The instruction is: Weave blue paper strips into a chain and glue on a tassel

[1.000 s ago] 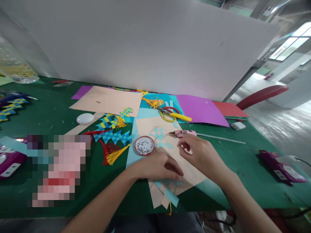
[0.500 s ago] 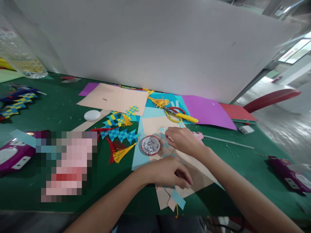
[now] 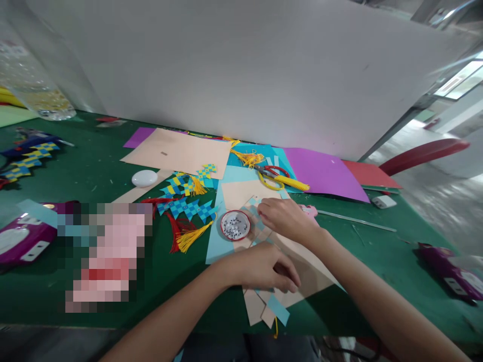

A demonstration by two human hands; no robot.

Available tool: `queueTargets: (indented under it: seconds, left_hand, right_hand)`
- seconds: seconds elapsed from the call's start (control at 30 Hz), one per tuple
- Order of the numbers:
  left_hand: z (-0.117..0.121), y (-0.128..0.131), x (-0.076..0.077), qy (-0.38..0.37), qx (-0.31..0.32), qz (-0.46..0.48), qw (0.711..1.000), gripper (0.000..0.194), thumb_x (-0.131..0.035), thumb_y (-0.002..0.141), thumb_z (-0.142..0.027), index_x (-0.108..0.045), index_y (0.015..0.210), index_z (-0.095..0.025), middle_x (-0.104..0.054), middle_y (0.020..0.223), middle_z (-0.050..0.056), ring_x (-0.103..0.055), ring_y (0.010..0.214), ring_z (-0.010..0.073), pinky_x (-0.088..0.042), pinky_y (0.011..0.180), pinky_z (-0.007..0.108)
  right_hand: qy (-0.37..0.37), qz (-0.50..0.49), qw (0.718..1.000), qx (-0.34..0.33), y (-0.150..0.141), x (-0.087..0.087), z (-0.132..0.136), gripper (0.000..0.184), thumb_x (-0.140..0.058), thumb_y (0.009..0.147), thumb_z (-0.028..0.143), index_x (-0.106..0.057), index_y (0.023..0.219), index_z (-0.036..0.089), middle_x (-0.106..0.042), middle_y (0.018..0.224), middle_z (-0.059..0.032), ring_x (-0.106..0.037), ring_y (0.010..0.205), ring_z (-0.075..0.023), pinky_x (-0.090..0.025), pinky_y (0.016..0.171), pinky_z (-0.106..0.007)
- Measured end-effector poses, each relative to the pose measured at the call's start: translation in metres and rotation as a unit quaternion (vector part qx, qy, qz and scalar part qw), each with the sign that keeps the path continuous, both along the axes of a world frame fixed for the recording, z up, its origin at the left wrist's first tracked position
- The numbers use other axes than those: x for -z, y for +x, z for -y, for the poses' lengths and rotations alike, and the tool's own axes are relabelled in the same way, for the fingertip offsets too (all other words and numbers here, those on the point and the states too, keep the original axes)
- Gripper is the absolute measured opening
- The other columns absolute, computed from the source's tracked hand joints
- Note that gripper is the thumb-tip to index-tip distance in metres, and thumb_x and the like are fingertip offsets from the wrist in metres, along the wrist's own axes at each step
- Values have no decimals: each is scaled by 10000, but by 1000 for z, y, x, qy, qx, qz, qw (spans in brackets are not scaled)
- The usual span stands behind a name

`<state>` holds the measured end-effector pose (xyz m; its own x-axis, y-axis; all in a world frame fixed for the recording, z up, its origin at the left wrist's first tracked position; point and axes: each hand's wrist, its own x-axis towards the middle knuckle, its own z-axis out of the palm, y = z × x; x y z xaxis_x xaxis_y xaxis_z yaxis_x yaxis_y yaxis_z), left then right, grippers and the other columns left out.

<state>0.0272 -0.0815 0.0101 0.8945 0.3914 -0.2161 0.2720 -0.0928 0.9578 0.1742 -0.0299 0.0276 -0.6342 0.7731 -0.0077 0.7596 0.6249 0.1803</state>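
Grip: the left hand (image 3: 260, 269) arches with thumb and fingertip close together, the right hand (image 3: 283, 216) bends its fingers downward; from here I can't tell whether either pinches anything.
Strip ends (image 3: 278, 307): uneven and loose at the near edge, a yellow cord showing below; I'd judge trimming not yet done.
Woven paper (image 3: 254, 202): under and between both hands, on a peach sheet (image 3: 307, 264); its far end shows checks, so weaving looks well along.
Dish (image 3: 236, 239): just left of the right hand, holding small black-and-white bits.
Checked pieces (image 3: 186, 207): to the left, toothed and tasselled, apparently finished.
Scissors (image 3: 264, 173): beyond the weave.
Desk (image 3: 169, 301): green, littered with scraps; purple paper (image 3: 320, 173) lies farther back.
Room: pale panel (image 3: 226, 75) behind, red chair (image 3: 426, 156) and bright window (image 3: 460, 80) rightward.
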Motion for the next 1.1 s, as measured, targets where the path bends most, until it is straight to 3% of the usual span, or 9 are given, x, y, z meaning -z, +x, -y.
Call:
queueTargets:
  seconds: [0.2, 0.63, 0.9, 1.1]
  left_hand:
    - [0, 1, 1, -5, 0, 9, 1000, 208, -610, 782, -222, -716, 957, -183, -730, 884, 20, -669, 839, 149, -469, 670, 179]
    - [1, 1, 3, 4, -1, 6, 1000, 201, -606, 790, -251, -713, 948, -188, -725, 878, 19, -667, 816, 147, -469, 661, 185]
    - [1, 1, 2, 3, -1, 9, 1000, 196, -605, 793, -238, -714, 946, -182, -727, 859, 19, -668, 812, 141, -465, 660, 176]
    - [0, 1, 0, 9, -2, 2, 1000, 203, -604, 794, -251, -714, 951, -183, -726, 874, 23, -665, 816, 145, -466, 661, 183]
  right_hand:
    - [21, -60, 998, 12, 12, -3, 6, 197, -432, 869, 151, -620, 916, 188, -624, 827, -13, -550, 713, -136, -193, 533, -280]
    - [-32, -2, 999, 26, 6, -8, 19, 202, -428, 870, 163, -624, 834, 197, -591, 771, -15, -490, 641, -120, -157, 518, -279]
    - [-13, -41, 999, 29, 12, -3, 16, 252, -422, 885, 187, -640, 1008, 215, -618, 829, -13, -534, 687, -126, -169, 524, -285]
    - [-23, -2, 999, 25, 9, -5, 18, 213, -425, 873, 176, -634, 898, 209, -598, 782, -11, -499, 636, -118, -154, 514, -283]
